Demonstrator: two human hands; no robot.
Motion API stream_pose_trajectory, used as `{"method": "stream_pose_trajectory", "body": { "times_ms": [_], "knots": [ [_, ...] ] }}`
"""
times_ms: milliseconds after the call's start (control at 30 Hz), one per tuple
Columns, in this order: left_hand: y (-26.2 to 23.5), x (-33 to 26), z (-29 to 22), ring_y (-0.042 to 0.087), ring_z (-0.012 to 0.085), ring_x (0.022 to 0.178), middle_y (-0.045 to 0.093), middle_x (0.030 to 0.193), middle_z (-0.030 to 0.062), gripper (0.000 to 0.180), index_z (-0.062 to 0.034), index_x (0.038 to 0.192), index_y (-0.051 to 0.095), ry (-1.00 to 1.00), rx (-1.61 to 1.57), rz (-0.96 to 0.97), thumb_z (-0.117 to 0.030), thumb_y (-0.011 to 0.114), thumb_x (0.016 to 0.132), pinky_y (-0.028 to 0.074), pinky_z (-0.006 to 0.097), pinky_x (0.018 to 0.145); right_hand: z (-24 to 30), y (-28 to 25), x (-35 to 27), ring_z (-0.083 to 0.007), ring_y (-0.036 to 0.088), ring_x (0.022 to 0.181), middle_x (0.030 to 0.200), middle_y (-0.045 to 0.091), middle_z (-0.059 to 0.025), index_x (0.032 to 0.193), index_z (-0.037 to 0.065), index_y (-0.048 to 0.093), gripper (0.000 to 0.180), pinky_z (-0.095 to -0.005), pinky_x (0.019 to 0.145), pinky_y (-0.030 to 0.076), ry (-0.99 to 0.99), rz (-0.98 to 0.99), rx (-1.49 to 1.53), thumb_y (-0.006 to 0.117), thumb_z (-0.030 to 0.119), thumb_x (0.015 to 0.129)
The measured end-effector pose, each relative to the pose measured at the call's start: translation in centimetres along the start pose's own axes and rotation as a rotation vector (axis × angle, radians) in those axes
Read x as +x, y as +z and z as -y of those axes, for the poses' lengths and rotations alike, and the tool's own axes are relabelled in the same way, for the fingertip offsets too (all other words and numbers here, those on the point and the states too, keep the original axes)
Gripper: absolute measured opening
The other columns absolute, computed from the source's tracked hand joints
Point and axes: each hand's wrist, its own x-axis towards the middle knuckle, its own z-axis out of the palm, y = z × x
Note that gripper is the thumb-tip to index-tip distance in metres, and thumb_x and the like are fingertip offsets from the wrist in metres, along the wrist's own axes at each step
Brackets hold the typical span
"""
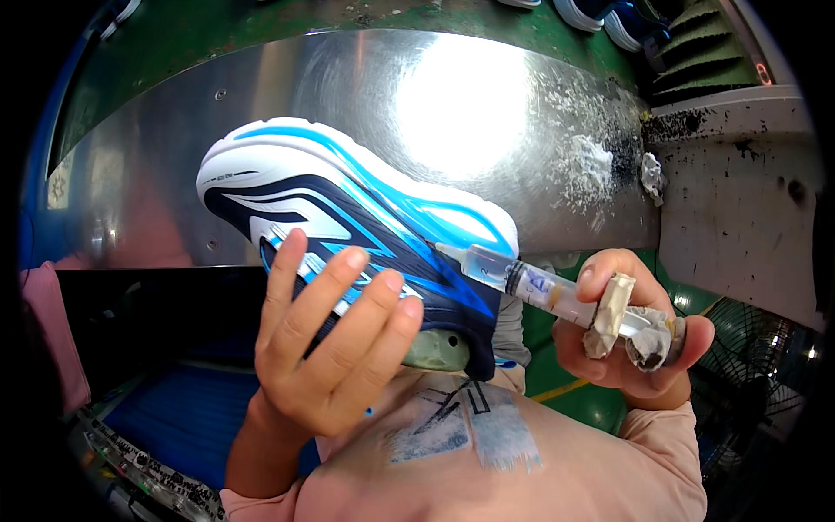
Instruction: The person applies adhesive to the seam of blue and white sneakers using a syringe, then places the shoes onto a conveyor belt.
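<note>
A running shoe [296, 191] in dark blue, white and bright blue lies on its side in front of me, its sole edge toward the far side. My left hand [326, 357] grips it from the near side, fingers spread over the lace area. A greenish shoe last [439, 350] fills the shoe's opening. My right hand [613, 370] holds a clear syringe [557, 291] with wrapping around its finger flange and plunger end. Clear liquid shows in the front of the barrel. The syringe's tip meets the shoe's side near the line between upper and sole, toward the heel.
Behind the shoe runs a shiny metal work surface [348, 87], with white dried residue [591, 165] at its right. A grey stained machine panel [739, 209] stands at the right, a black fan [752, 365] below it. More shoes [609, 19] lie at the far right.
</note>
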Motion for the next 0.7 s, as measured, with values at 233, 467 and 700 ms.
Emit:
{"method": "stream_pose_trajectory", "body": {
  "times_ms": [233, 467, 700],
  "knots": [
    [-1.1, -0.3, 1.2, 0.053, 0.0355, 0.104, 0.058, 0.105, 0.0136, 0.031, -0.0005, 0.097, 0.058, 0.014, 0.051, 0.03, -0.027, 0.056, 0.083, 0.036, 0.061, 0.092, -3.3, -1.7, 0.1, -0.0062, 0.043, 0.064, 0.078, 0.047, -0.0044, 0.119, -0.007, 0.034, 0.1, -0.02, 0.054, 0.035, -0.158, 0.123, 0.132, 0.042, 0.077, 0.065],
    [-4.0, 0.0, 2.2, 0.053, 0.0381, 0.104, 0.056, 0.106, 0.017, 0.038, 0.0008, 0.105, 0.054, 0.045, 0.084, 0.161, -0.029, 0.056, 0.082, 0.035, 0.061, 0.093, -5.8, -1.7, 0.3, -0.0063, 0.043, 0.062, 0.076, 0.047, -0.0033, 0.117, -0.006, 0.034, 0.101, -0.0199, 0.054, 0.035, -0.247, 0.107, 0.244, 0.036, 0.08, 0.065],
    [-6.9, 1.7, 2.4, 0.053, 0.0374, 0.102, 0.055, 0.106, 0.0198, 0.047, 0.0047, 0.109, 0.052, 0.058, 0.105, 0.311, -0.031, 0.057, 0.08, 0.035, 0.058, 0.094, -7.9, -0.9, -0.4, -0.0068, 0.042, 0.063, 0.08, 0.048, -0.0054, 0.119, -0.006, 0.034, 0.101, -0.0198, 0.057, 0.036, -0.283, 0.099, 0.377, 0.039, 0.079, 0.065]
  ]
}}
